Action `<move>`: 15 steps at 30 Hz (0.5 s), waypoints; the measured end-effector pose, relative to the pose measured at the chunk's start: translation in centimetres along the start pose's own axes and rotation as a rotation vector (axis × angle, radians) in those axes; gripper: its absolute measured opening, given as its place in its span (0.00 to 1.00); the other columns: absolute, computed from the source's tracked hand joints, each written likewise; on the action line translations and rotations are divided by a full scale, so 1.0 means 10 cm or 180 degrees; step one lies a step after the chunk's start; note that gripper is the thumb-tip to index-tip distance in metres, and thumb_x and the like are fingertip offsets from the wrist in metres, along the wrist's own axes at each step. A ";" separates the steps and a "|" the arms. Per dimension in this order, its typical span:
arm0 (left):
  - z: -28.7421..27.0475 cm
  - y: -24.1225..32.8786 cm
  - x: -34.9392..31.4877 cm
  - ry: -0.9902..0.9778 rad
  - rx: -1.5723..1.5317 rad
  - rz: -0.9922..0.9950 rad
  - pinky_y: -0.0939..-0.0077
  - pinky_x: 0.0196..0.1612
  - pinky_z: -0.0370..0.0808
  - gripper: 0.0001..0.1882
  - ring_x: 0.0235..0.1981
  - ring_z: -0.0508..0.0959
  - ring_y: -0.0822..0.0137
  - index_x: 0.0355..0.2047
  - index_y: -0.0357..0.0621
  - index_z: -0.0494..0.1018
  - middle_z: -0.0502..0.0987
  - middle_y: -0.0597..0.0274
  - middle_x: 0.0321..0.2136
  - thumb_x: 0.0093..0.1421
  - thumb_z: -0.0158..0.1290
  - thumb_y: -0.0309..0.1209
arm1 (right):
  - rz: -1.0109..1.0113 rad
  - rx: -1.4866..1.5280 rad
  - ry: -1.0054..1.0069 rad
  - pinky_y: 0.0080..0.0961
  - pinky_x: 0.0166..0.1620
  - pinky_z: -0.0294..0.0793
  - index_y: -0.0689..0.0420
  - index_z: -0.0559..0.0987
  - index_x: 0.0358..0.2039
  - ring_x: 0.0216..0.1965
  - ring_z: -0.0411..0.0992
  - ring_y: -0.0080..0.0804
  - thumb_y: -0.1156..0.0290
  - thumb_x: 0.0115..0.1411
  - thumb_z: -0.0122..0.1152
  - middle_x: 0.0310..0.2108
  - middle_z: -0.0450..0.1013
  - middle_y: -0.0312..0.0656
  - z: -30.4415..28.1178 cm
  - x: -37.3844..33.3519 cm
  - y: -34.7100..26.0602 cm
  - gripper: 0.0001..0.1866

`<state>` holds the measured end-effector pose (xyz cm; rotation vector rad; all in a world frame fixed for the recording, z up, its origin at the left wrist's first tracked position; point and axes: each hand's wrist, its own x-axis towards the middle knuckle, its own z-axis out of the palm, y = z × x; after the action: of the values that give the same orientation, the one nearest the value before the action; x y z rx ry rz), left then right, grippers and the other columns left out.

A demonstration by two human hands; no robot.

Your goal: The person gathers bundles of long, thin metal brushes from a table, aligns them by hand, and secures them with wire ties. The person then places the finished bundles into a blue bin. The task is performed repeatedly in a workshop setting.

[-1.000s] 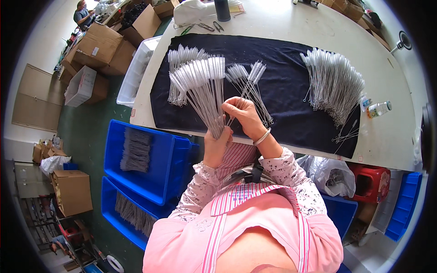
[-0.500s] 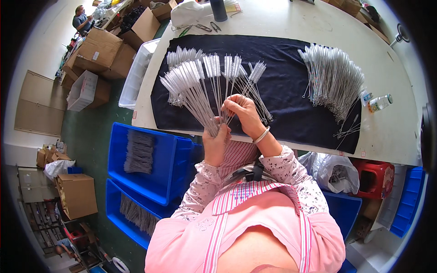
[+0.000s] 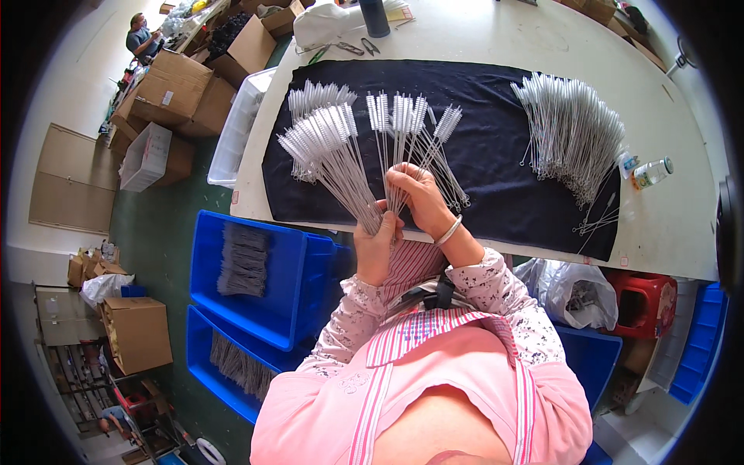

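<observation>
My left hand [image 3: 377, 249] grips a fanned bunch of thin wire brushes with white bristle tips [image 3: 325, 143] by the stem ends. My right hand [image 3: 418, 198], with a bracelet on its wrist, pinches a few more of these brushes [image 3: 399, 116], spread apart and held upright beside the bunch. Both hands are over the near edge of a black cloth [image 3: 496, 155] on the white table [image 3: 682, 232]. A small group of brushes [image 3: 314, 97] lies on the cloth behind the bunch. A big heap of the same brushes [image 3: 573, 132] lies at the cloth's right end.
Two blue bins [image 3: 248, 279] holding brushes stand left of my knees. Cardboard boxes [image 3: 182, 85] and a clear crate [image 3: 236, 128] sit beyond them. A small bottle [image 3: 651, 172] lies at the table's right, scissors [image 3: 356, 48] at the back. Another person [image 3: 143, 35] works far left.
The brushes in my hands have fanned out wider, and my right hand has drawn a few away from the main bunch to the right.
</observation>
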<state>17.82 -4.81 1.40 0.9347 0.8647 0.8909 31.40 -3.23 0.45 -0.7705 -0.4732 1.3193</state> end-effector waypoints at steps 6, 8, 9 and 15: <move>0.02 0.02 -0.01 0.0002 -0.0007 0.0023 0.82 0.19 0.66 0.14 0.20 0.71 0.75 0.46 0.37 0.66 0.75 0.61 0.26 0.62 0.51 0.29 | -0.0069 0.0014 0.0018 0.12 0.27 0.69 0.56 0.75 0.33 0.24 0.65 0.12 0.68 0.57 0.64 0.25 0.69 0.28 0.05 0.00 0.01 0.08; 0.00 0.00 0.01 -0.0050 0.0016 0.0037 0.82 0.19 0.67 0.14 0.21 0.72 0.75 0.47 0.37 0.66 0.75 0.60 0.26 0.62 0.51 0.29 | -0.0162 -0.0040 -0.0019 0.12 0.27 0.70 0.56 0.74 0.33 0.24 0.64 0.12 0.67 0.57 0.65 0.25 0.69 0.28 0.07 0.00 -0.01 0.09; -0.01 -0.01 0.02 -0.0077 0.0027 0.0043 0.82 0.19 0.67 0.14 0.21 0.72 0.75 0.47 0.37 0.66 0.75 0.60 0.26 0.62 0.51 0.29 | -0.0126 -0.0016 -0.0010 0.12 0.27 0.71 0.56 0.74 0.34 0.25 0.65 0.13 0.67 0.56 0.65 0.26 0.69 0.29 0.08 -0.01 -0.03 0.10; -0.02 0.05 0.01 -0.0578 -0.0207 -0.0169 0.84 0.20 0.67 0.18 0.22 0.71 0.76 0.51 0.35 0.64 0.77 0.58 0.29 0.62 0.51 0.28 | 0.0181 -0.0338 0.0099 0.15 0.27 0.74 0.59 0.76 0.41 0.29 0.71 0.17 0.66 0.55 0.66 0.29 0.72 0.32 0.16 -0.08 -0.18 0.15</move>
<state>17.52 -4.47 1.77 0.9167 0.6979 0.7713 31.36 -3.76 2.92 -0.8969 -0.5028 1.3412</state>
